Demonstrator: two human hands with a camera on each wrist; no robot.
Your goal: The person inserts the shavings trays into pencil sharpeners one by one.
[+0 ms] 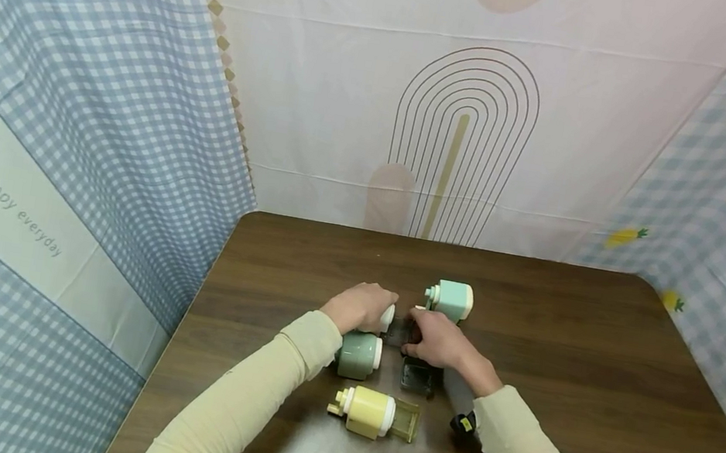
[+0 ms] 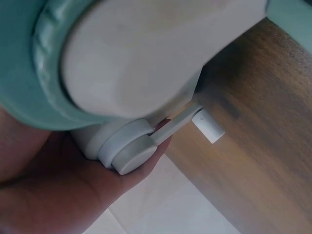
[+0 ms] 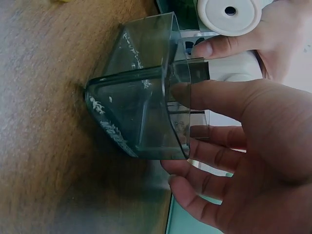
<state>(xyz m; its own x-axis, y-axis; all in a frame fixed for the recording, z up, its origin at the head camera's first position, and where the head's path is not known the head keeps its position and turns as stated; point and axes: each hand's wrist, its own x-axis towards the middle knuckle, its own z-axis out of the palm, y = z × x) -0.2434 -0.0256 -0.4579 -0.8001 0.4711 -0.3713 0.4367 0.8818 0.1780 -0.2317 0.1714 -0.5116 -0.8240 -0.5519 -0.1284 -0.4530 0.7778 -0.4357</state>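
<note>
My left hand (image 1: 361,306) grips a white pencil sharpener (image 1: 387,318), whose crank (image 2: 168,127) shows beside the palm in the left wrist view. Opposite it, my right hand (image 1: 439,341) has thumb and fingers around the sharpener's clear shavings drawer (image 3: 199,119), partly hidden behind another drawer. That other clear drawer (image 3: 134,105), dusted with pale shavings, lies on the table just below my right hand. A green pencil sharpener (image 1: 357,356) stands close under my left wrist; its white crank arm (image 2: 131,53) fills the top of the left wrist view.
A yellow pencil sharpener (image 1: 368,410) with its drawer (image 1: 405,421) pulled out lies nearer the front. Behind my right hand is a mint sharpener (image 1: 453,299). A black item with a yellow mark (image 1: 463,423) sits by the right sleeve on the brown table (image 1: 597,355).
</note>
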